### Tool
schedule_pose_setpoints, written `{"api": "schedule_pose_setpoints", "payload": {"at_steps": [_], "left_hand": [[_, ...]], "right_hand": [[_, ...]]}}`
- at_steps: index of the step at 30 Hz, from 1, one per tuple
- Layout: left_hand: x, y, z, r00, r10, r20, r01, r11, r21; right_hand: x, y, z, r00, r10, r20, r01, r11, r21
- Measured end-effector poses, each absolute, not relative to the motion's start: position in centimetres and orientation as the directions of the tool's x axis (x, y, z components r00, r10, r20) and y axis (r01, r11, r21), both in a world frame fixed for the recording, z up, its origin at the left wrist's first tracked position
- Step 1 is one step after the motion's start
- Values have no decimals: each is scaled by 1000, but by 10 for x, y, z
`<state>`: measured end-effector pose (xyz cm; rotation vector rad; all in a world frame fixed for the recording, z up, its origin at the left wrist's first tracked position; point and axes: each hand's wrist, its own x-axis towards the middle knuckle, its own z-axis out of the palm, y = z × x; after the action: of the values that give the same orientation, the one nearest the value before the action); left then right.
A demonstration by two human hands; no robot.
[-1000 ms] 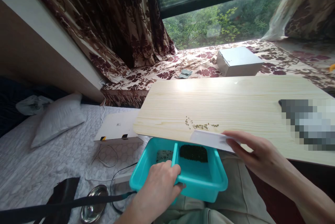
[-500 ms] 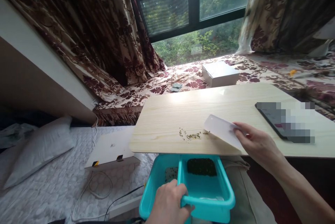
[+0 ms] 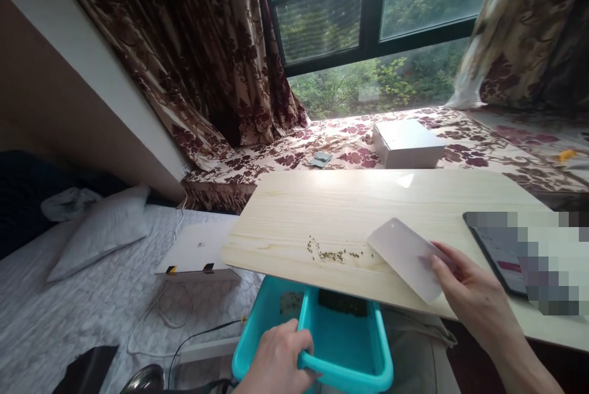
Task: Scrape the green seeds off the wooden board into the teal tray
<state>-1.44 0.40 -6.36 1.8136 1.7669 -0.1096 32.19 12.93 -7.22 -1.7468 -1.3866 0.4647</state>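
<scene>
My left hand (image 3: 278, 360) is closed on the near rim of a turquoise two-compartment bin (image 3: 347, 351) held under the front edge of a pale wooden tabletop (image 3: 368, 204). Dark green seeds (image 3: 343, 303) lie in its right compartment and a few in the left. My right hand (image 3: 473, 296) grips a white plastic scraper card (image 3: 405, 253), tilted on the tabletop. A small scatter of green seeds (image 3: 329, 253) lies on the wood just left of the card.
A phone (image 3: 506, 253) lies at the tabletop's right. A white box (image 3: 407, 143) sits on the floral window seat behind. Left are a bed with a pillow (image 3: 99, 228), a white flat box (image 3: 196, 250), cables and a metal bowl (image 3: 142, 378).
My right hand lifted the card from the table's front edge and set it down to the right of the seeds. The bin stayed under the edge in my left hand. The view shifted.
</scene>
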Motion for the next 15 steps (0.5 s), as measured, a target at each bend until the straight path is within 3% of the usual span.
{"api": "schedule_pose_setpoints", "payload": {"at_steps": [4, 15], "left_hand": [[-7, 14, -60, 140, 873, -466, 941, 29, 336], [-19, 29, -46, 200, 813, -547, 952, -29, 306]], "right_hand": [[316, 126, -71, 280, 938, 203, 579, 3, -815], [300, 106, -44, 243, 970, 16, 425, -91, -901]]}}
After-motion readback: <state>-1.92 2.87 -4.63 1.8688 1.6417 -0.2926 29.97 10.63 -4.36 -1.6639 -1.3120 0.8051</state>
